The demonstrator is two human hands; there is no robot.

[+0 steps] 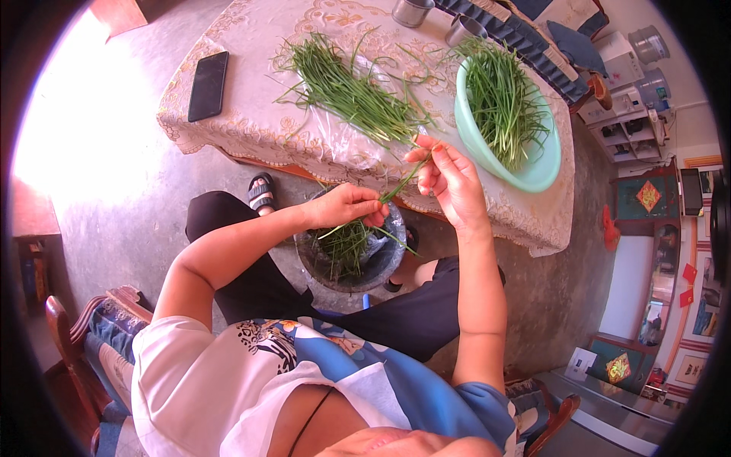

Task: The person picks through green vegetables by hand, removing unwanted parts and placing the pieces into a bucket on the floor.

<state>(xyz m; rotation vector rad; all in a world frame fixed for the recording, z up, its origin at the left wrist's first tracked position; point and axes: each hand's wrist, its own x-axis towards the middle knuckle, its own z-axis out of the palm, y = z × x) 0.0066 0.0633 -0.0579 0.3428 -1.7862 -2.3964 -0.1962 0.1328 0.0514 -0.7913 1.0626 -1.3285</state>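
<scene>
My left hand (351,205) pinches a few green chive stalks (401,185) above a dark round bucket (307,264). The other end of these stalks is between the thumb and fingers of my right hand (448,174), near the table's front edge. Inside the bucket lie loose green and dull trimmings (342,243) and some plastic film. Beyond my hands, a large bunch of chives (354,94) rests on clear plastic (337,137) on the table. To the right, a mint-green plastic basin (542,176) holds another heap of chives (502,105).
A patterned cloth covers the table (257,85). On it are a black phone (208,85) at the left and two metal cups (411,11) at the back. Wooden chairs (80,348) stand behind me. My knees are on either side of the bucket.
</scene>
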